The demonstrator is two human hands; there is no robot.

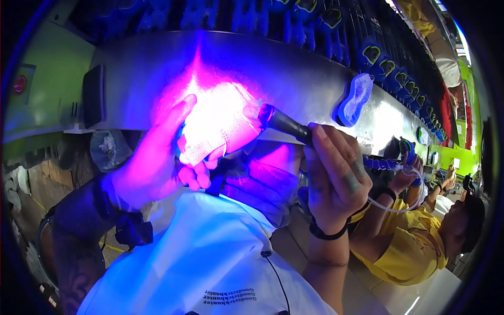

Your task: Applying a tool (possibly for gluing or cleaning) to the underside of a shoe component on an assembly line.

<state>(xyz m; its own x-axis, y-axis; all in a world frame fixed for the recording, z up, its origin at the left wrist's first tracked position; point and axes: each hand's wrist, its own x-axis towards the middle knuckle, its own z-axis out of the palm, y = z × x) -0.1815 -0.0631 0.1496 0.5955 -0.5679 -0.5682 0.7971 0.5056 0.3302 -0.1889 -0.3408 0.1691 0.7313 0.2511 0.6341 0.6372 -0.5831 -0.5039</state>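
Observation:
My left hand (pixel 152 152) is closed round a shoe (pixel 223 123) with a woven-looking surface, held up over the near edge of the metal bench (pixel 294 79). Glaring violet-pink light washes out most of the shoe, so its details are lost. Between the fingers and thumb of my right hand (pixel 338 181) is a slim black-handled brush (pixel 286 125). The brush points left, its pale tip at the right side of the shoe; glare hides whether they touch.
On the bench to the right lies a blue-lit shoe sole (pixel 355 100). Dark shoes (pixel 331 21) with yellow-green edges line a rack along the back. A person in a yellow shirt (pixel 404 241) works at the right, hands near a clear tube. A clear bag (pixel 109 148) sits at left.

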